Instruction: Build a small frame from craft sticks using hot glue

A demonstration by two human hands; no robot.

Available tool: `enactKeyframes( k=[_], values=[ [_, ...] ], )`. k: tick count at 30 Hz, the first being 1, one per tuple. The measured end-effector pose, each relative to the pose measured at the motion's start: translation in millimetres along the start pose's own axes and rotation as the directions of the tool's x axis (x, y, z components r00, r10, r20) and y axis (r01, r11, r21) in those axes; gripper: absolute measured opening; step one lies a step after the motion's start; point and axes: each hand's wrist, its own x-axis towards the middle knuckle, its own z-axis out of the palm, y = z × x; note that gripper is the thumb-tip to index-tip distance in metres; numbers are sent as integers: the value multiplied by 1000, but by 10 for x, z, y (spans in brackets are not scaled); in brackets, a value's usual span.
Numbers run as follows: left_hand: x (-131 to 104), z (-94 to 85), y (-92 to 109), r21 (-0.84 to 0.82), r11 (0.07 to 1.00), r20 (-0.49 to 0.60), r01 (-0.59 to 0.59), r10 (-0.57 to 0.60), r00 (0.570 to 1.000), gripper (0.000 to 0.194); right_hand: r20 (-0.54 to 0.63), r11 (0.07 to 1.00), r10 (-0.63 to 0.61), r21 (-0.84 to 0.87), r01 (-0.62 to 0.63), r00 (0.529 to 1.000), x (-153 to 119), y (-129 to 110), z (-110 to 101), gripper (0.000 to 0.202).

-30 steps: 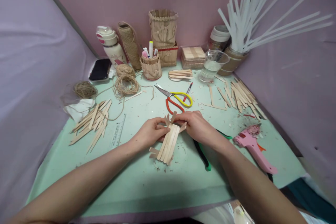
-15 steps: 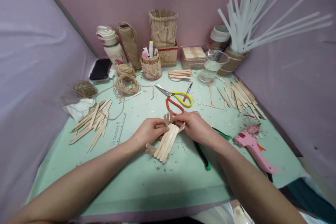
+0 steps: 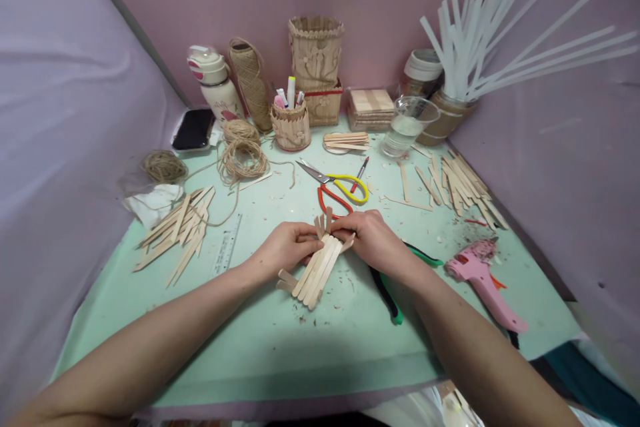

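Fingers of the left hand (image 3: 287,247) grasp the stick panel (image 3: 319,271) at its left edge; those of the right hand (image 3: 373,238) grasp its far end, just nearside of the scissors (image 3: 327,179). An even, light pinch from both sides should hold it flat; pressure on the projecting ends (image 3: 287,276) could lever them loose. Right of the scissors: green-black handles (image 3: 385,295), nearside; glue gun (image 3: 479,271), farther out.

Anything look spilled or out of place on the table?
The pink glue gun looks messy: its front is grimy and dark specks soil the table near its tip. A green-handled tool lies partly hidden under the right forearm. The held stick piece shows no obvious break.
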Motion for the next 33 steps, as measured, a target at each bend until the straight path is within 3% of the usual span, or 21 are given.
enactKeyframes(
  k=[6,14,19,27,33],
  values=[
    [14,-17,-4,27,1000,-8,3,-3,1000,17,-20,999,-29,-37,28,999,-3,27,18,31],
    [21,-46,-31,65,997,56,-49,46,997,23,-23,992,-8,127,10,1000,8,-72,-122,24],
    [24,-52,-47,71,995,70,-70,65,995,19,-31,990,-29,136,33,999,77,-84,-77,17],
    [28,-53,-54,122,989,96,-89,78,992,21,-45,981,23,195,-14,999,73,-28,-14,15],
    [54,-78,-91,164,981,49,-103,96,994,21,-161,941,178,318,-120,971,54,45,61,16]
  ],
)
